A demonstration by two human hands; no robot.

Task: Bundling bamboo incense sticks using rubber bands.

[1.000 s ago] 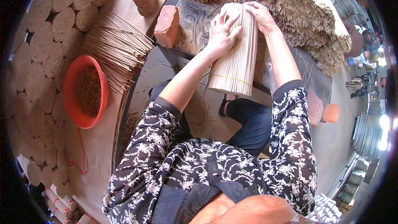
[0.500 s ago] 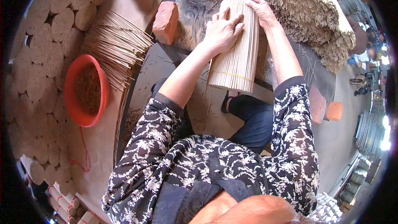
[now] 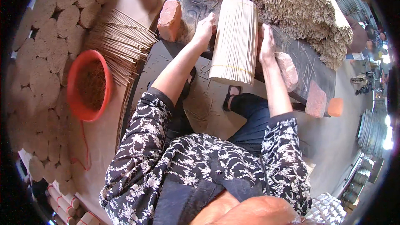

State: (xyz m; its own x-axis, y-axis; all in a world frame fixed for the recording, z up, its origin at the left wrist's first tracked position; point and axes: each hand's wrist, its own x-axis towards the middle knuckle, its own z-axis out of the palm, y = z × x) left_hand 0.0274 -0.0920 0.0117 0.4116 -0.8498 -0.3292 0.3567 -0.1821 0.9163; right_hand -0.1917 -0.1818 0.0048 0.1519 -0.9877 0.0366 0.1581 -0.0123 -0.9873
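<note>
A thick round bundle of thin pale sticks (image 3: 234, 37) lies on the dark bench between my hands, a yellow band around its near end. My left hand (image 3: 204, 30) is at its left side, fingers stretched out and a narrow gap between them and the sticks. My right hand (image 3: 267, 43) stands upright close to the right side, fingers straight and palm facing the bundle; whether it touches is hidden. Neither hand grips the bundle. A reddish brick (image 3: 169, 20) sits left of my left hand, and another brick (image 3: 287, 71) lies beside my right wrist.
Loose brown-tipped sticks are heaped (image 3: 291, 12) along the bench's far side. To the left are spread sticks (image 3: 125, 43), a red bowl (image 3: 109, 87) of brown material and stacked bundles (image 3: 41, 58). More bricks (image 3: 316, 99) sit at the right near the bench edge.
Both hands have come off the top of the bundle and moved down to its two sides. The bundle stands straighter. The brick by my right wrist has come into sight.
</note>
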